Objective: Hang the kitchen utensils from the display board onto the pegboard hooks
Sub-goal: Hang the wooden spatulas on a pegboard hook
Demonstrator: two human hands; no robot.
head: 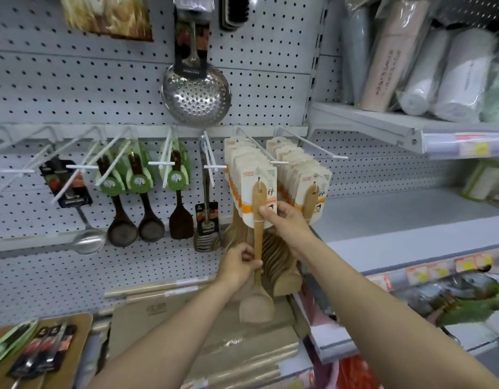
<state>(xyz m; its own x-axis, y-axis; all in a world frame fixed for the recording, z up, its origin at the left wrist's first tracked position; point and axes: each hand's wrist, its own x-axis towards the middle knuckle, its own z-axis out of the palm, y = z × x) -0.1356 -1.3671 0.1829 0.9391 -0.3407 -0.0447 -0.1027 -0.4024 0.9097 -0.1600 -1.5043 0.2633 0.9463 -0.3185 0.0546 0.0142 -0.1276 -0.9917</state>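
Head view shows a wooden spatula [257, 248] on its backing card [261, 192], hanging at the front of a full peg hook [252, 144] just right of centre, its blade pointing to 6 o'clock. The left hand [238, 266] grips the lower handle and the right hand [284, 217] pinches the card's lower edge. It looks light and stiff, smooth but easy to grip; the thin card would likely bend or tear, so hold the handle and guide the card hole.
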